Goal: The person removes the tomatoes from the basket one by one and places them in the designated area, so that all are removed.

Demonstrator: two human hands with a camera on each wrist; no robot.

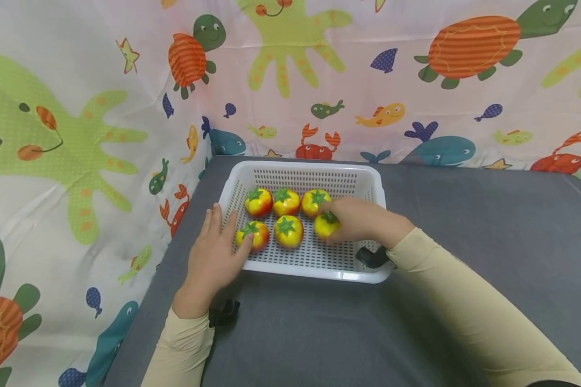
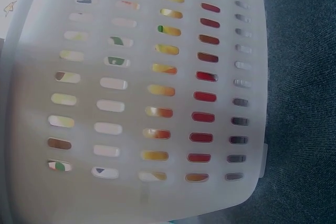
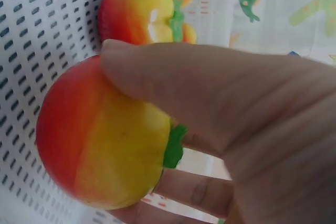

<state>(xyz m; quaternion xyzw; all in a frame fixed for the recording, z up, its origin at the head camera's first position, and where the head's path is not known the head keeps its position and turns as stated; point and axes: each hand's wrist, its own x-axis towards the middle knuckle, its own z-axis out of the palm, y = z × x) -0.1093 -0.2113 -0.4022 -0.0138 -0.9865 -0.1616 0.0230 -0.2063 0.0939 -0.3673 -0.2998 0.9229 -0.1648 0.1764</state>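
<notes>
A white perforated plastic basket [image 1: 314, 273] holds several yellow-and-red toy tomatoes with green leafy tops. At its right side my right hand [image 1: 360, 219] grips one toy tomato [image 1: 323, 230] from above. The right wrist view shows the thumb [image 3: 152, 69] across this tomato [image 3: 100, 140] and the fingers on its far side, low over the basket floor. My left hand [image 1: 215, 255] lies at the left rim, fingers straight and spread, its thumb beside the front left tomato [image 1: 257, 236]. Only the basket's slotted side wall [image 2: 126, 198] and tomatoes behind it appear in the left wrist view.
The basket stands on a dark grey tabletop [image 1: 469, 231], near its back edge. A curtain [image 1: 290, 123] printed with sea animals hangs behind and along the left. More tomatoes sit in the basket: a back row [image 1: 287, 202] and one in the front middle [image 1: 288, 232].
</notes>
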